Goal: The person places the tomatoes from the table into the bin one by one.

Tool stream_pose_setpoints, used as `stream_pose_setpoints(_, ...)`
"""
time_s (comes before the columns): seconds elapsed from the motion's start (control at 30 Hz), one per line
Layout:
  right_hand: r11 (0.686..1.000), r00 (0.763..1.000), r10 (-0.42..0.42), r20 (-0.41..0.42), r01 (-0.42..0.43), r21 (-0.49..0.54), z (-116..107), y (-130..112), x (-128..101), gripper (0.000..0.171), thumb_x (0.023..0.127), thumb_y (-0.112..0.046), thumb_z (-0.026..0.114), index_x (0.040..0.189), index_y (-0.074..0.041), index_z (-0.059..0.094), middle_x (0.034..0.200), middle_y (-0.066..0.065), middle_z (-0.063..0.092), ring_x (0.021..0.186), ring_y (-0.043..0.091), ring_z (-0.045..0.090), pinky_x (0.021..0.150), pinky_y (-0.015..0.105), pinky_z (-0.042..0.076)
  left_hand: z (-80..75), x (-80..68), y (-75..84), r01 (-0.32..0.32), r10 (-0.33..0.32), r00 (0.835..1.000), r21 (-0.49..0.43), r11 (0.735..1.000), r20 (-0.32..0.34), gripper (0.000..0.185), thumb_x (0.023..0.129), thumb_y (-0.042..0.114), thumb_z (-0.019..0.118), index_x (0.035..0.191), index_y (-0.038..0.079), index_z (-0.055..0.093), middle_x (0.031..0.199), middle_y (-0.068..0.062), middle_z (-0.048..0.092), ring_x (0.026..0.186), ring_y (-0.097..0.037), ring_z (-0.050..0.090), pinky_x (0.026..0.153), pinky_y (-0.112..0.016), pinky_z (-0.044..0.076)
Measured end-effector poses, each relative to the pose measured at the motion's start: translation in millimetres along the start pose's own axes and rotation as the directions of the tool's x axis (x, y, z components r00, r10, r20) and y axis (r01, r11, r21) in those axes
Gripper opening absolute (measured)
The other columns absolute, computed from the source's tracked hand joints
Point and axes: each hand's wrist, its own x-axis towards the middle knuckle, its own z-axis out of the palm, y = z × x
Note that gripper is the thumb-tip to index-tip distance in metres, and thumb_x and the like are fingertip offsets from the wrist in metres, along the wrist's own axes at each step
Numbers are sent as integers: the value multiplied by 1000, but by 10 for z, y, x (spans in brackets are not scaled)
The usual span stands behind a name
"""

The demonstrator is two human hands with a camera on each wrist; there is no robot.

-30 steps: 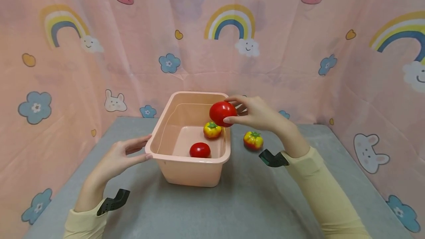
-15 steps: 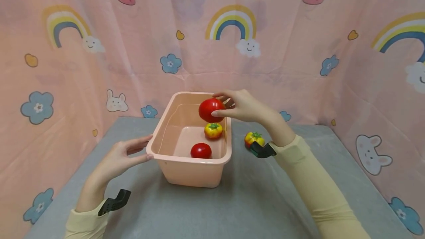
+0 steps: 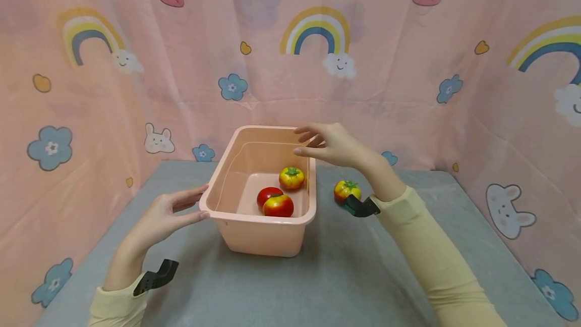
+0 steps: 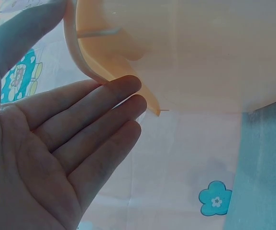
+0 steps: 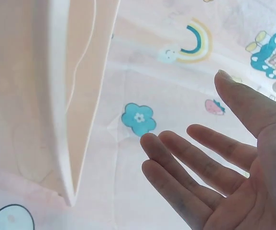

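In the head view, my left hand [image 3: 165,216] touches the near left corner of a pink plastic bin [image 3: 260,236], fingers mostly straight. The left wrist view shows its thumb and fingertips against the bin's rim [image 4: 73,52]. Empty, with fingers spread, my right hand [image 3: 333,148] hovers over the bin's far right edge. Inside the bin lie a red tomato-like fruit [image 3: 267,196], a red-and-yellow one [image 3: 280,207] tipped on its side against it, and a yellow one with a green top [image 3: 292,179] further back.
Another red-and-yellow fruit [image 3: 347,191] rests on the grey table [image 3: 363,276] right of the bin, below my right forearm. A pink patterned curtain [image 3: 281,90] stands behind the table and on both sides.
My right hand moved left over the bin and let go of the fruit it held. That fruit now lies in the bin, and the red one there has shifted back and left.
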Motion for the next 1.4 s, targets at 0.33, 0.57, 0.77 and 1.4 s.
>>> stream_pose_setpoints(0.33,999,999,43,-15,-42,14,14,201,-140,49,88,-34,68,129,-12,55,120,11,64,100,26,67,85,38,58,-1,-7,20,5,-5,1000,15,1000,-5,56,84,36,72,136,20,54,135,0,56,121,-26,56,97,-35,52)
stream_pose_setpoints(0.57,995,996,94,-12,-93,36,21,316,-237,48,88,-35,67,130,-14,55,121,11,64,102,27,66,85,40,58,5,-4,22,8,-8,1000,22,1000,-11,55,84,36,72,135,22,55,134,2,57,120,-24,57,96,-28,52)
stream_pose_setpoints(0.77,992,993,114,-16,-113,53,53,452,-310,49,88,-38,67,130,-14,56,122,10,64,103,28,65,88,42,57,10,-1,25,6,-5,1000,20,1000,-13,55,84,36,72,135,22,55,134,1,57,120,-24,57,98,-40,51)
stream_pose_setpoints(1.4,985,987,155,-52,-150,91,282,1000,-464,47,90,-37,64,127,-8,58,117,16,65,100,32,66,85,46,57,18,5,11,10,-10,1000,25,1000,-18,55,84,36,72,135,22,55,134,3,57,120,-23,57,98,-37,51)
